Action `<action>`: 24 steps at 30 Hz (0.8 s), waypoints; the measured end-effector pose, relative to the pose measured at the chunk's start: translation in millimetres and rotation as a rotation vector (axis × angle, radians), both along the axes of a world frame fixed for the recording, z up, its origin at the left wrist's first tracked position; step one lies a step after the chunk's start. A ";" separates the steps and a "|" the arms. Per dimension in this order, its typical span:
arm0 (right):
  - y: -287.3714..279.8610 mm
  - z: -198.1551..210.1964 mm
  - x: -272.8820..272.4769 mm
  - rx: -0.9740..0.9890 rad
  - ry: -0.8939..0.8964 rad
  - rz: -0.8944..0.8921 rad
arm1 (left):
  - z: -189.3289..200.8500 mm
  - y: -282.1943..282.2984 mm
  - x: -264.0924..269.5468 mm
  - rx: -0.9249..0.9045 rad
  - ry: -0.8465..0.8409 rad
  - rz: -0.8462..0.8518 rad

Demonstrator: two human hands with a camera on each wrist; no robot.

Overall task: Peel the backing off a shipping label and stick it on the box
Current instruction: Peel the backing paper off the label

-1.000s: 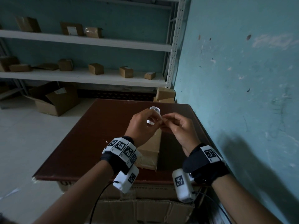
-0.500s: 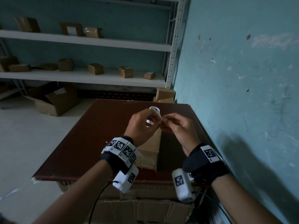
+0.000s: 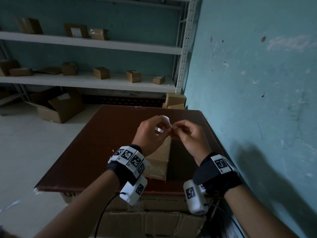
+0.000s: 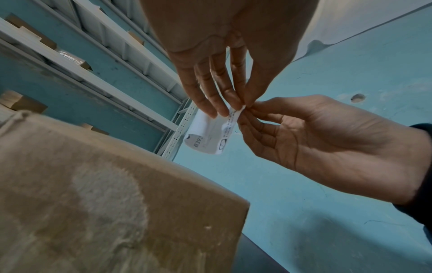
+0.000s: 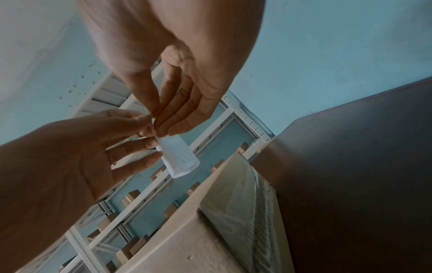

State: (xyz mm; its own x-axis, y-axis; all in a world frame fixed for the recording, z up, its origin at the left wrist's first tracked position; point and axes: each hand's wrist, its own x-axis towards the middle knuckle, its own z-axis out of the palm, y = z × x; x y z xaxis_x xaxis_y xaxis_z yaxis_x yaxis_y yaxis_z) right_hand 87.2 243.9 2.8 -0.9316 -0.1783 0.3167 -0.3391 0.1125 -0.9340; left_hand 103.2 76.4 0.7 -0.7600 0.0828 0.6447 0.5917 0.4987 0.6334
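Note:
A small curled white shipping label (image 3: 165, 118) with black print hangs between both hands above the table. My left hand (image 3: 167, 129) pinches the label (image 4: 208, 133) at its upper edge between thumb and fingers. My right hand (image 3: 173, 130) pinches the same edge from the right, fingertips touching the left hand's. In the right wrist view the label (image 5: 180, 157) curls down below my right hand (image 5: 161, 125) and left hand (image 5: 142, 132). A brown cardboard box (image 3: 159, 160) sealed with clear tape lies on the table right below the hands, and neither hand touches it.
The dark brown table (image 3: 96, 148) stands against a turquoise wall (image 3: 257, 83) on the right. White shelves (image 3: 85, 81) with several small cartons line the back. An open carton (image 3: 58, 107) lies on the floor at left. Flattened cardboard (image 3: 151, 222) sits under the table's near edge.

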 end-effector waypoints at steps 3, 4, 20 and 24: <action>-0.7 -0.7 -1.0 0.036 0.002 -0.008 | -0.1 0.6 0.5 0.003 -0.004 -0.002; -0.8 -1.0 -1.5 0.045 0.001 -0.011 | -0.3 0.9 0.5 0.004 -0.005 0.004; 0.3 -3.7 -4.0 0.156 0.012 -0.041 | -0.1 -1.5 -4.1 -0.004 -0.140 0.089; 0.7 -3.3 -3.6 0.154 0.019 -0.044 | -0.6 -3.0 -5.1 0.039 -0.159 0.102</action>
State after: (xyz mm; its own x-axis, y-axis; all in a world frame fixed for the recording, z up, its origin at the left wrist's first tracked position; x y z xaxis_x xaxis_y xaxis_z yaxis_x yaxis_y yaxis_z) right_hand 83.6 244.7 -0.5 -0.9337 -0.1850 0.3067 -0.3483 0.2693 -0.8979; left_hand 98.1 73.3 0.1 -0.8558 -0.0223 0.5169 0.4303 0.5239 0.7351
